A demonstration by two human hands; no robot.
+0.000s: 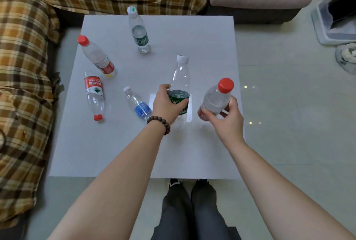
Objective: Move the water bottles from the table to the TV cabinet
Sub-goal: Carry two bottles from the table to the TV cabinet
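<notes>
Both hands are seen at the counter's (202, 33) right edge: the right hand's (227, 118) fingers are closed around a red-capped bottle (216, 99), the left hand's (167, 104) around a green-labelled bottle (180, 85). Four bottles remain; no cabinet is visible, so none is judged delivered.

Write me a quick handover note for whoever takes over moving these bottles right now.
Left hand: wrapped around the tall green-label bottle, which stands on the table.
Right hand: holding a red-cap bottle, seemingly lifted.
Four untouched: green-label bottle, red-label bottle, upside-down red-label bottle, small blue-label bottle.
Done: nothing delivered as far as visible; TV cabinet out of view.
Left: carry all six over.
</notes>
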